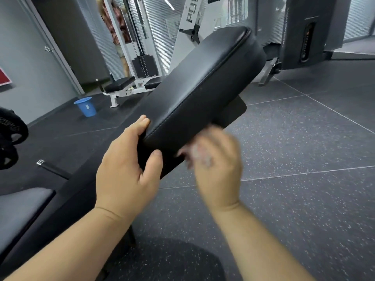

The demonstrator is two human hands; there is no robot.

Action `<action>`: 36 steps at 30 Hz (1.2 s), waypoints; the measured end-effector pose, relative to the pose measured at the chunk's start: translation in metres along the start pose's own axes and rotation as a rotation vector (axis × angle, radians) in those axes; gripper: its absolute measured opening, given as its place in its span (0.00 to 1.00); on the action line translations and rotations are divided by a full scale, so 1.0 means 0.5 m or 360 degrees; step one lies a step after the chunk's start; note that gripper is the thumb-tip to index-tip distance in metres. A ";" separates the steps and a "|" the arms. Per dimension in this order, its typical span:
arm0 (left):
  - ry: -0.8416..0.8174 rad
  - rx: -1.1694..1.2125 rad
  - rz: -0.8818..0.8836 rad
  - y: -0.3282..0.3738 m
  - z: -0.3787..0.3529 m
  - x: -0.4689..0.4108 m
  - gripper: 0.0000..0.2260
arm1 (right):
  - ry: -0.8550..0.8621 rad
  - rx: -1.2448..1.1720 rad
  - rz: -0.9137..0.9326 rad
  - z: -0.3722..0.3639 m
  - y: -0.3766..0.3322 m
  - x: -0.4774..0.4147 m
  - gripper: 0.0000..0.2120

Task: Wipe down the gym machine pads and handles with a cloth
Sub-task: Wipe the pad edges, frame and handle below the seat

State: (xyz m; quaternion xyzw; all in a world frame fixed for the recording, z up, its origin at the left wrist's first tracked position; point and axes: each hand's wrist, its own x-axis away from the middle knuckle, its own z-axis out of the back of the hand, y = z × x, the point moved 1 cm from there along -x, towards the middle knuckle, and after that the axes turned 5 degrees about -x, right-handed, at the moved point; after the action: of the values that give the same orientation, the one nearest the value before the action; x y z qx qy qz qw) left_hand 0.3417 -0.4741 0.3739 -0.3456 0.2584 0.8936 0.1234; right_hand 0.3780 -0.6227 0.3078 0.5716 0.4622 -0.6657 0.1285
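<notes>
Hands, two of them, reach forward from bare forearms in the head view. The left hand (125, 165) is raised with its back to the camera, and its grip clamps the near end of one long black pad (203, 82): fingers curl over the pad's upper left edge, and the thumb presses its near end face. The pad is tilted, rising away to the upper right. The right hand (221, 171) is blurred; its grip looks bunched round one whitish cloth (199, 155), which is pressed to the lower right side of the pad near that same end. Below lies a dark speckled floor (304, 159). One blue bucket (86, 106) stands on it at the left, near a white cable machine (142, 57) that carries two smaller black cushions.
</notes>
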 end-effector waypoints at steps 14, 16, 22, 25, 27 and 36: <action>-0.0267 0.0015 -0.0136 -0.119 0.063 0.070 0.23 | -0.0334 -0.0100 -0.0008 -0.100 -0.062 0.159 0.07; -0.0220 -0.0004 0.0036 -0.174 0.075 0.092 0.22 | 0.0025 -0.0097 -0.0209 -0.077 -0.062 0.130 0.10; -0.0223 0.0047 0.0207 -0.245 0.074 0.121 0.19 | 0.0129 -0.0040 -0.0318 -0.123 -0.078 0.140 0.11; -0.0173 0.0067 0.0207 -0.255 0.065 0.136 0.20 | -0.0092 -0.0038 -0.0113 -0.167 -0.079 0.220 0.09; -0.0129 -0.0021 0.0223 -0.288 0.065 0.157 0.22 | -0.0507 -0.0092 0.0011 -0.210 -0.081 0.298 0.08; -0.0220 -0.0186 0.0439 -0.453 0.099 0.271 0.23 | -0.0340 -0.0214 -0.0177 -0.246 -0.145 0.351 0.13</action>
State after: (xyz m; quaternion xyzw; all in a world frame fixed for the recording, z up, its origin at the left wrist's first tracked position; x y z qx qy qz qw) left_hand 0.3055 -0.2521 0.2271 -0.2512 0.2418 0.9372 -0.0034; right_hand 0.3511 -0.4272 0.1972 0.4610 0.5205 -0.6963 0.1780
